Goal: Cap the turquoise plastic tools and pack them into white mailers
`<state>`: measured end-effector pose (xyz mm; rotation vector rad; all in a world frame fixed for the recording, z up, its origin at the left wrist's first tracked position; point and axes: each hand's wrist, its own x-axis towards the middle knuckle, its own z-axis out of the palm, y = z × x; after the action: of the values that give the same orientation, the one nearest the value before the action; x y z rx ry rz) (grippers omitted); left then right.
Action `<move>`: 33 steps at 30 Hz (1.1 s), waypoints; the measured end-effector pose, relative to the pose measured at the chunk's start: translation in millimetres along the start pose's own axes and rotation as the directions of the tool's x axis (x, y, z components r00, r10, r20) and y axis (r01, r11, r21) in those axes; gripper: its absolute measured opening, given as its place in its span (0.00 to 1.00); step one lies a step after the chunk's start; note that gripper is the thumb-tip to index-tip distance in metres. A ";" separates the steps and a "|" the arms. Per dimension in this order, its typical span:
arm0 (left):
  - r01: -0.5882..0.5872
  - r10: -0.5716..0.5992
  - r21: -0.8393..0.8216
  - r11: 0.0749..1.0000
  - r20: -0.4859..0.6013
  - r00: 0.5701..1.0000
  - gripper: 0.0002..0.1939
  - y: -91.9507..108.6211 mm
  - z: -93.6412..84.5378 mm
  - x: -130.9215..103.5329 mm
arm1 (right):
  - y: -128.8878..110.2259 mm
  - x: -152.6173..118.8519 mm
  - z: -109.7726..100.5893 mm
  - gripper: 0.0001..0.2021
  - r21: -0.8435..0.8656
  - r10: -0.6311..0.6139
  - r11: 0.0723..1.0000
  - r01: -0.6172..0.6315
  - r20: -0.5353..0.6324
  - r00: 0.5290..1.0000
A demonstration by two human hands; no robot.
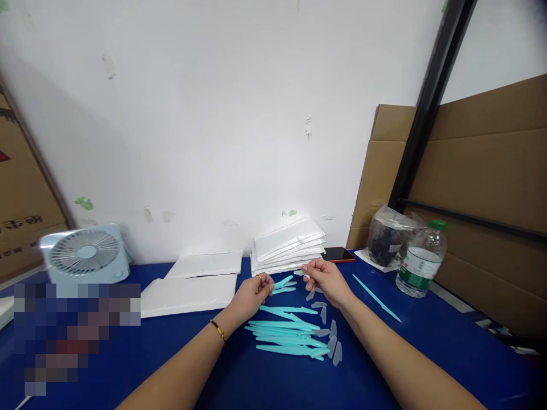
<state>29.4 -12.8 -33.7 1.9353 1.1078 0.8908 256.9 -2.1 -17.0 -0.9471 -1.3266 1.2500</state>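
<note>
Between the fingers of my left hand (252,295) is a turquoise eyebrow razor (284,281), its head pointing right. More turquoise razors lie just beyond and below that hand, in a loose pile (286,328) on the blue table. My right hand (325,279) is closed in a pinch, with a small pale piece at its fingertips, probably a clear blade cap, mostly hidden. Several translucent caps (331,346) are scattered beside the razor heads, below my right hand. A single razor (376,298) rests apart, to the right of my right forearm.
White padded packets lie flat (192,293) at left and in a stack (287,246) against the wall. A phone (338,254) sits beside the stack. A fan (88,256) stands left; a bagged dark cup (383,242) and a water bottle (421,265) stand right.
</note>
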 end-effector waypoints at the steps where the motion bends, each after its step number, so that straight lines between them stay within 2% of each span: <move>1: -0.001 0.001 0.009 1.000 0.001 1.000 0.12 -0.7 0.2 0.2 | -0.4 -0.3 0.7 0.17 -0.002 -0.012 1.000 0.012 0.000 1.000; 8: -0.024 0.030 0.115 0.993 -0.054 0.998 0.13 -2.4 -2.6 0.8 | -5.7 -1.6 -8.5 0.13 -0.106 -0.109 0.987 0.118 0.088 0.990; 12: -0.040 0.051 0.166 0.985 -0.065 0.997 0.12 3.1 -4.6 -0.9 | -4.8 -1.5 -6.9 0.14 -0.153 -0.102 0.981 0.121 0.128 0.987; 18: -0.069 0.078 0.205 0.976 -0.035 0.996 0.11 7.6 1.3 0.7 | 5.2 -1.8 10.3 0.16 -0.176 -0.062 0.980 0.096 0.192 0.980; 21: -0.057 0.073 0.261 0.964 -0.050 0.996 0.10 7.6 3.8 2.3 | 10.2 0.8 12.0 0.16 -0.268 -0.024 0.960 0.082 0.211 0.977; 23: -0.059 0.101 0.354 0.933 -0.100 0.990 0.10 8.7 2.7 1.6 | 10.3 3.6 4.7 0.16 -0.420 -0.058 0.899 0.123 0.166 0.985; 25: -0.068 0.139 0.446 0.893 -0.128 0.982 0.13 11.6 0.2 -0.8 | 7.0 5.9 -8.5 0.13 -0.618 -0.143 0.758 0.209 0.154 0.978; 26: -0.081 0.147 0.472 0.878 -0.104 0.984 0.12 13.6 -0.9 -2.3 | 4.5 6.4 -16.2 0.11 -0.698 -0.167 0.672 0.247 0.182 0.969; 28: -0.121 0.140 0.489 0.864 -0.002 0.990 0.09 18.1 -1.8 -5.5 | -0.6 6.2 -30.1 0.08 -0.787 -0.131 0.537 0.304 0.278 0.952; 31: -0.173 0.118 0.514 0.840 0.138 0.983 0.05 23.2 0.8 -8.6 | -4.2 4.1 -40.5 0.07 -0.825 -0.012 0.457 0.334 0.369 0.929; 33: -0.138 0.055 0.522 0.842 0.171 0.984 0.04 23.3 3.4 -8.8 | -3.6 2.9 -40.5 0.04 -0.838 0.021 0.435 0.330 0.376 0.926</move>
<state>38.1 -30.1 -17.7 2.4851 1.2686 0.4982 296.6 6.9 -16.1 -1.2999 -2.4174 0.4556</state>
